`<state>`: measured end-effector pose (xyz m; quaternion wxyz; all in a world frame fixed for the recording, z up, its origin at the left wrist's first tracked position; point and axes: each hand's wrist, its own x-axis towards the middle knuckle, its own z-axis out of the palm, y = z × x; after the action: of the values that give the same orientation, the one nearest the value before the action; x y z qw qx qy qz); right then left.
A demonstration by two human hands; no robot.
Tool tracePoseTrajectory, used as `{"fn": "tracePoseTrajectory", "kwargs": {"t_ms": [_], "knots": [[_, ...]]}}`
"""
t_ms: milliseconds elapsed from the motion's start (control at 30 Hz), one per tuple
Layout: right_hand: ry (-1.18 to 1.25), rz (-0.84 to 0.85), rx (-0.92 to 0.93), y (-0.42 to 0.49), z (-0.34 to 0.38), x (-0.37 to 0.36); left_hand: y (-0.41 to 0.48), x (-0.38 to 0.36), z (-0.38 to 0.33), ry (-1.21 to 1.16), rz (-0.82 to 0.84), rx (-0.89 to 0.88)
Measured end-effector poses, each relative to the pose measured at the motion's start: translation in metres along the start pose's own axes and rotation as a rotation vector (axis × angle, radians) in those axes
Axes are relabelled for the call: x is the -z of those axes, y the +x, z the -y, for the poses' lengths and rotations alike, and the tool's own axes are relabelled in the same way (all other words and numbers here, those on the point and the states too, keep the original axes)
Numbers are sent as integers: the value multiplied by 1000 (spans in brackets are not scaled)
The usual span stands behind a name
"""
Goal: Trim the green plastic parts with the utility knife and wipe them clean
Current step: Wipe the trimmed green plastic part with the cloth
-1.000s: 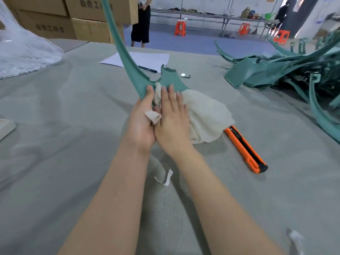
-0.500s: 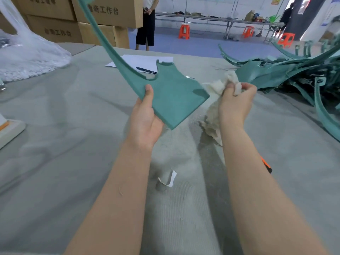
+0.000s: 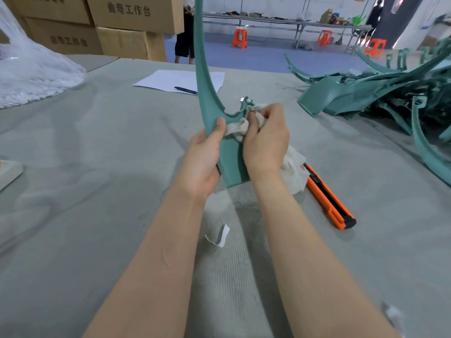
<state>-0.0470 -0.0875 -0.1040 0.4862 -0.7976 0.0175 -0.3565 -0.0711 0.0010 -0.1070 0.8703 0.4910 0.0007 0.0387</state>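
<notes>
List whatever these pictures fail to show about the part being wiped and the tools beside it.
Head view, all of it:
The green part's top end, cut off by the top edge.
The surface under the cloth, hidden by the right hand.
The left hand's fingers, behind the part.
The utility knife's blade end, behind the cloth: blade out or in, unknown.
The pile of green parts, cut off by the right edge.
</notes>
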Motion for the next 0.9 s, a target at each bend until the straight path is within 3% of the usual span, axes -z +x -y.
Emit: {"fn": "tracePoseTrajectory", "kwargs": {"t_ms": [167, 333, 500, 667, 800, 900], "knots": [[-28, 179, 241, -45, 13, -15, 3, 10, -2, -80, -26, -42], [-78, 69, -86, 7, 2, 1, 0, 3, -2, -19, -39, -40], [-22, 210, 246, -44, 22, -13, 5, 9, -1, -129, -34, -45], [-121, 86, 3, 7, 23, -7, 3, 5, -3, -120, -28, -5], [-59, 241, 270, -41, 32, -21, 7, 15, -3, -212, -20, -10], [-190, 247, 211, -15, 17, -17, 2, 12, -8, -258, -55, 7]]}}
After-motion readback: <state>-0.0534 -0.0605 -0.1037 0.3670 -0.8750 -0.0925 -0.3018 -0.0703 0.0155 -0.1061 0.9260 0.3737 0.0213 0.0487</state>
